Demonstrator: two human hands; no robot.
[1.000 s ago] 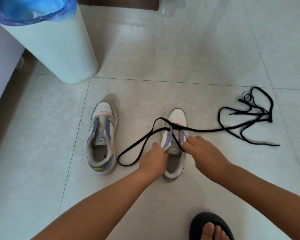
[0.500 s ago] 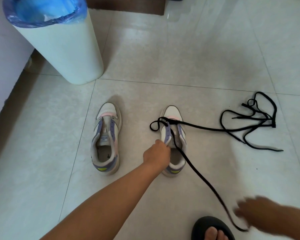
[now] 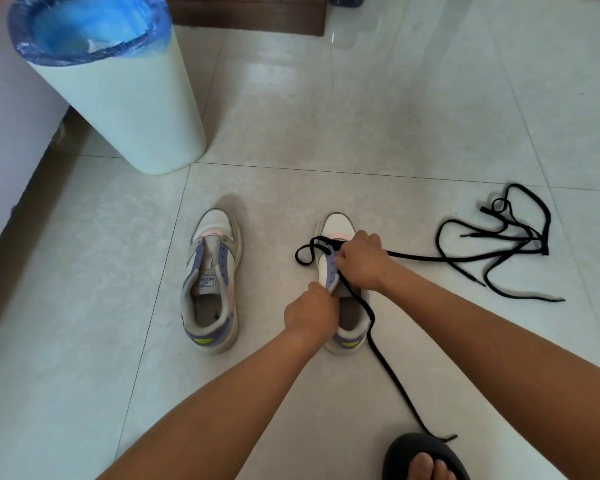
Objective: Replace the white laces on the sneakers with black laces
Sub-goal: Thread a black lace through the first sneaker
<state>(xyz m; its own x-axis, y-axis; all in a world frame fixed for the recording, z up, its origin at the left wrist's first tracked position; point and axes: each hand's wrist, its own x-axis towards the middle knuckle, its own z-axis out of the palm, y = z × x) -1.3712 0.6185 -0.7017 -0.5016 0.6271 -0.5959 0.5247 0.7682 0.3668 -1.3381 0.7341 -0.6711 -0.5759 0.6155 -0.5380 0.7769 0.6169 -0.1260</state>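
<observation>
Fingers of the right hand (image 3: 360, 259) are pinching the flat black lace (image 3: 388, 372) at the front eyelets of the white-and-purple leather sneaker (image 3: 340, 299), while the left hand (image 3: 310, 315) is curling around its purple eyelet flap. One lace end is trailing toward 5 o'clock, reaching a black slipper (image 3: 416, 448). A matching unlaced sneaker (image 3: 213, 282) is sitting at 9 o'clock, a tangled second black lace (image 3: 506, 244) at 3 o'clock, and a white cylindrical bin (image 3: 125, 98) at 11 o'clock.

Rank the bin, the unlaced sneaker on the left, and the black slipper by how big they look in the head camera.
1. White bin, largest by far.
2. Unlaced sneaker.
3. Black slipper, smallest, though the frame edge cuts it off and it lies nearest the camera, so its full size is uncertain.
</observation>
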